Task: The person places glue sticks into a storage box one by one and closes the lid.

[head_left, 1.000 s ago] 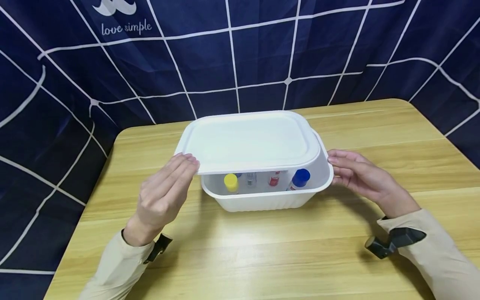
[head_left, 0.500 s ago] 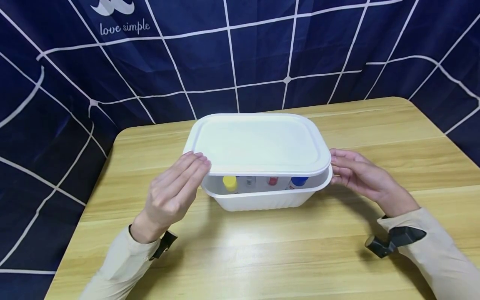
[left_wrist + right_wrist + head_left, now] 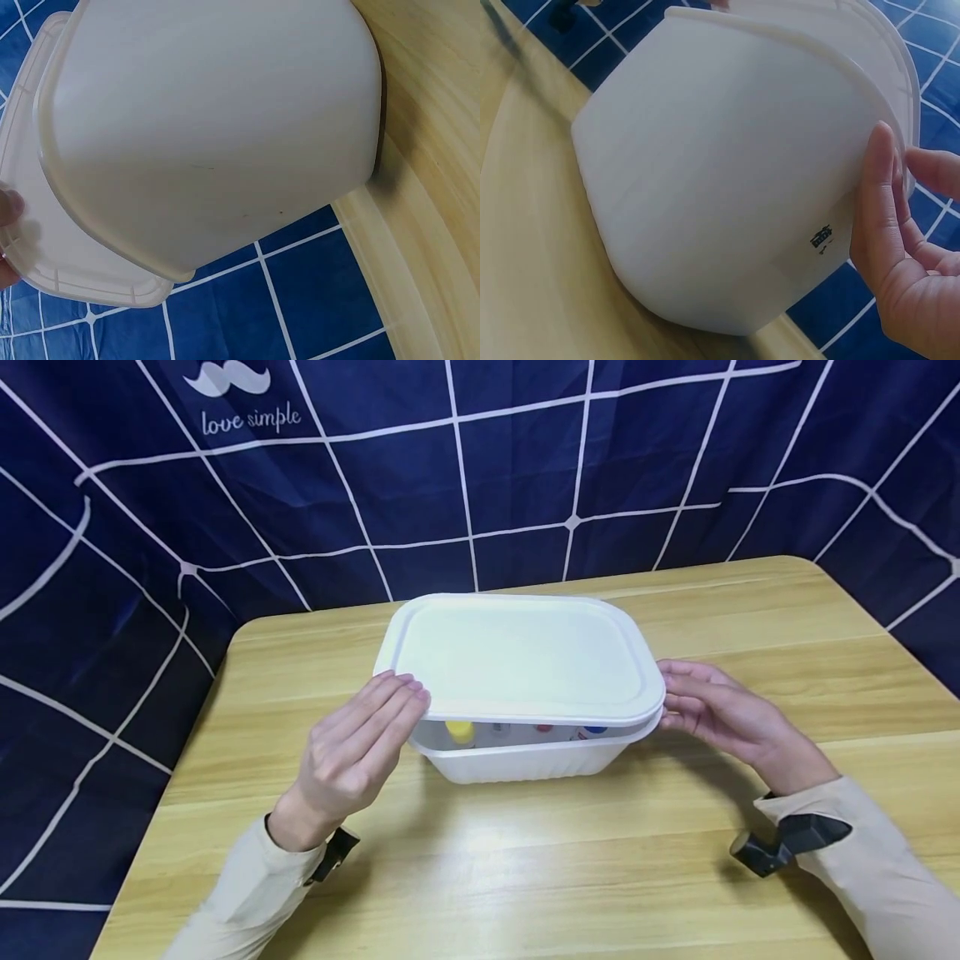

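Note:
A white plastic storage box (image 3: 525,766) stands on the table with its white lid (image 3: 517,656) slanted over it, leaving a gap along the near side. My left hand (image 3: 356,756) pinches the lid's near left corner; in the left wrist view its thumb (image 3: 10,208) lies against the lid's underside. My right hand (image 3: 727,718) holds the box's right rim, fingers (image 3: 881,202) against the outer wall and thumb at the rim. Through the gap show a yellow cap (image 3: 460,732), a blue cap (image 3: 595,729) and a bit of red; the lid hides the rest.
The box stands mid-table on a light wooden tabletop (image 3: 525,877). A dark blue curtain (image 3: 517,468) with white lines hangs behind the table and at both sides. A small black device is strapped to each wrist.
My left hand has brought the lid rightward and lower over the box, narrowing the gap and covering more of the caps. My right hand has stayed at the box's right rim.

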`<state>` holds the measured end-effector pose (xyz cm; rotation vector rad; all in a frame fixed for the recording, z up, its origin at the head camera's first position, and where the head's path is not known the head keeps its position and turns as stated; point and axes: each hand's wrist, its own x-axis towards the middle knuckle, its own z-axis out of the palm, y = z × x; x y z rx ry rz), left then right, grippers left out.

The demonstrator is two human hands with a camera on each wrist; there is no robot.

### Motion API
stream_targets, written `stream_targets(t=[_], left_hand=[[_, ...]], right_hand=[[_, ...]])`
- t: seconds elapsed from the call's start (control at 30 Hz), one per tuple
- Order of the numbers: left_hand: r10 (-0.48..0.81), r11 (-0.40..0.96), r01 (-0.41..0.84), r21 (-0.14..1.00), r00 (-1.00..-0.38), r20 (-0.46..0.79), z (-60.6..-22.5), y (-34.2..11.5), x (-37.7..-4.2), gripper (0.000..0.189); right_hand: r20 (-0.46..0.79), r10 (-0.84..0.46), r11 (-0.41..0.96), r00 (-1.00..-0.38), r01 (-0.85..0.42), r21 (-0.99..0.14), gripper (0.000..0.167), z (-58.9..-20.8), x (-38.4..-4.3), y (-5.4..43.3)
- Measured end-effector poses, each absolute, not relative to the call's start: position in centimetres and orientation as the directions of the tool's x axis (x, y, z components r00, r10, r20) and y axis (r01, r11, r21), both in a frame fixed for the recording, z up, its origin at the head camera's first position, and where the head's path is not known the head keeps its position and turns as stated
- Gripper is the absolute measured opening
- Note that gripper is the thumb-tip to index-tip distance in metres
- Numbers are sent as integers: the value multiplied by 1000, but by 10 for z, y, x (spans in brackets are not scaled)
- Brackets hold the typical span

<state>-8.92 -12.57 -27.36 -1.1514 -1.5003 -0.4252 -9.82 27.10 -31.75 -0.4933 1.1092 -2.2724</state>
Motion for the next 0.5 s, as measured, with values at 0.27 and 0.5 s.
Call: stream_targets(t=[0.27,0.5], left_hand=[[410,451,830,-328,134,902,-274,-125,-89,16],[418,459,823,-335,133,899,-275,-125,-89,16]], right_hand=[[83,-584,-486,-808,266,-832,39,-313,-98,272],[124,-585,-425,-801,172,-889,44,-304,-95,273]])
